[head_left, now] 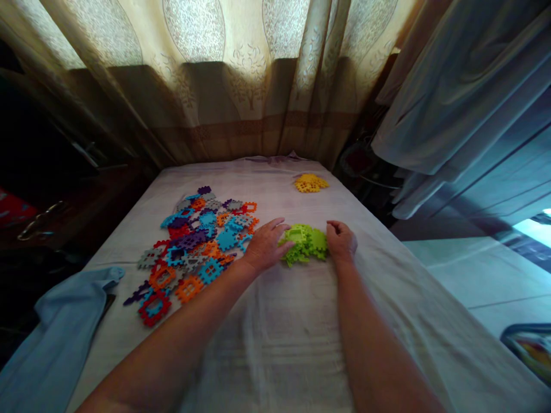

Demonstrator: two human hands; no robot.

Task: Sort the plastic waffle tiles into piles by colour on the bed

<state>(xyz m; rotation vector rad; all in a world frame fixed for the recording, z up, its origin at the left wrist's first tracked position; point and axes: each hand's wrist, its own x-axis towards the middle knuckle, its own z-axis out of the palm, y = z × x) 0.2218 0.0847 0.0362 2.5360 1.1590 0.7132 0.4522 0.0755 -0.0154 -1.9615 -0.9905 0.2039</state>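
A pile of lime green interlocking pieces [303,244] lies on the cloth-covered surface [293,344] between my hands. My left hand [267,244] touches the pile's left side with its fingers spread. At the right edge of the pile is my right hand [342,241], its fingers curled together; whether a piece is between them is hidden. Left of my left hand spreads a large mixed heap of blue, orange, red, purple and grey pieces [193,241]. Farther back on the right sits a small pile of yellow pieces [310,183].
Patterned curtains [249,103] hang behind the far edge. A light blue cloth [69,327] lies over the left edge. Pale garments [447,97] hang at the right, and a dark piece of furniture [124,189] stands at the left.
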